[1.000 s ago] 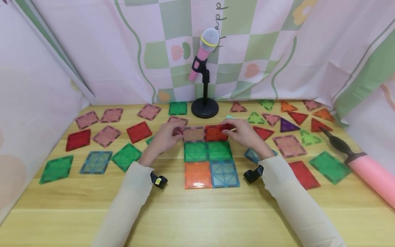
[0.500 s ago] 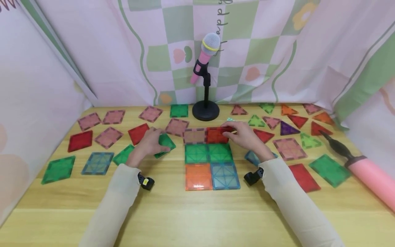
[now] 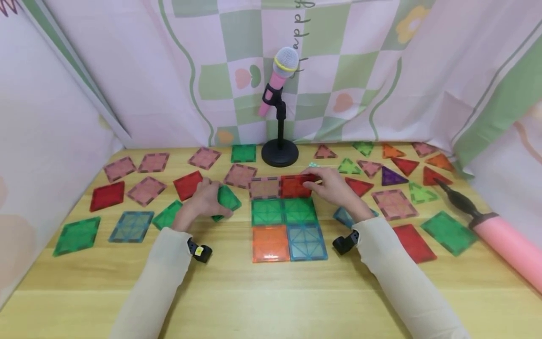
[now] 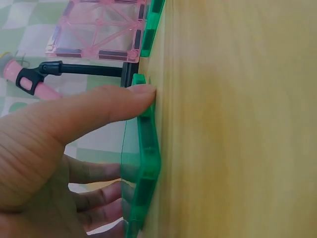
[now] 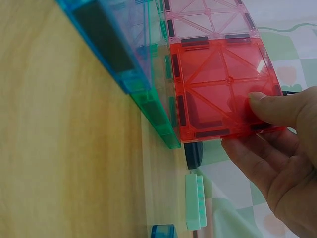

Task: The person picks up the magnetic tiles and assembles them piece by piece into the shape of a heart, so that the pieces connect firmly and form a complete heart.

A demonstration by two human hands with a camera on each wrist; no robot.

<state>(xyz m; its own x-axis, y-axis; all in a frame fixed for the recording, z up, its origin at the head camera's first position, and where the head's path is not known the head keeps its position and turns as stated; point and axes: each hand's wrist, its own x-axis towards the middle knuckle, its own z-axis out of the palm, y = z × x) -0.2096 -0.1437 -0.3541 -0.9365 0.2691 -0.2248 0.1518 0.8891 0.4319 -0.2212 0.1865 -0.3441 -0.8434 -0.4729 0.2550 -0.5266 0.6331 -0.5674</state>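
Observation:
A flat block of square tiles lies mid-table: two green (image 3: pixel 267 212), one orange (image 3: pixel 271 242), one blue (image 3: pixel 307 241). At its far edge a pink tile (image 3: pixel 264 187) and a red tile (image 3: pixel 295 186) stand raised side by side. My right hand (image 3: pixel 316 183) pinches the red tile (image 5: pixel 223 89) at its outer corner, thumb (image 5: pixel 277 106) on its face. My left hand (image 3: pixel 213 203) grips a loose green square tile (image 3: pixel 228 198) left of the block. That green tile (image 4: pixel 141 163) is tipped up on one edge, with the thumb (image 4: pixel 99 109) on one side and the fingers behind.
A pink microphone on a black stand (image 3: pixel 279 155) is behind the block. A pink pump (image 3: pixel 504 240) lies at the right edge. Loose squares (image 3: pixel 132 226) cover the left side, triangles (image 3: pixel 391 176) and more squares the right. Curtains close in the back and sides.
My left hand let go of the pink tile, moved left and took hold of the loose green square. The right hand stays on the red tile.

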